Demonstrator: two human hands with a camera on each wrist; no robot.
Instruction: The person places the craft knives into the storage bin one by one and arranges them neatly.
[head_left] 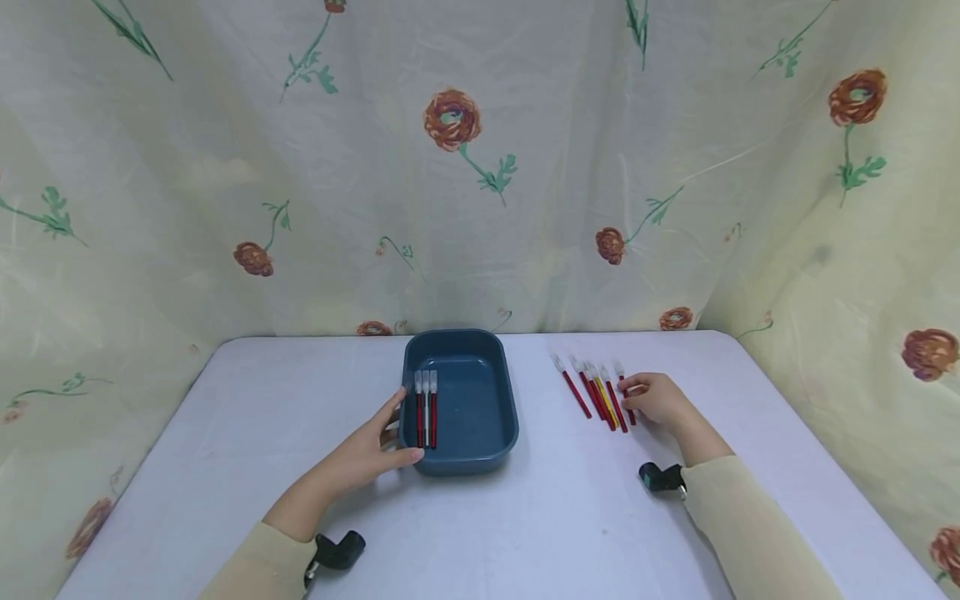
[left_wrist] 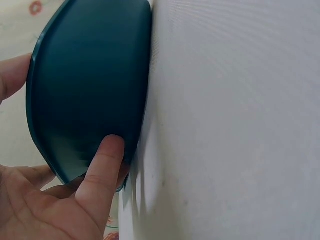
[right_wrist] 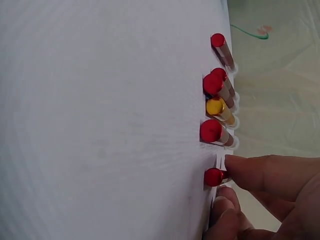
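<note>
My left hand (head_left: 358, 457) holds a dark blue plastic tray (head_left: 480, 461) by its near left corner, the thumb at the rim. The left wrist view shows fingertips spread along the tray's outer wall (left_wrist: 95, 75). Inside, along the left wall, several slim pen-like tools (head_left: 426, 417) with clear caps lie side by side, red and silver. My right hand (head_left: 660, 400) pinches a red pen-like tool (right_wrist: 214, 177) at the right end of a loose group on the table. Its clear cap (head_left: 619, 368) points away from me.
Several more capped pen-like tools, red ones (head_left: 576, 393) and a yellow one (right_wrist: 216, 106), lie left of my right hand. A white cloth covers the table (head_left: 540, 525). Behind the table's far edge hangs a flowered curtain (head_left: 555, 250), which continues along both sides.
</note>
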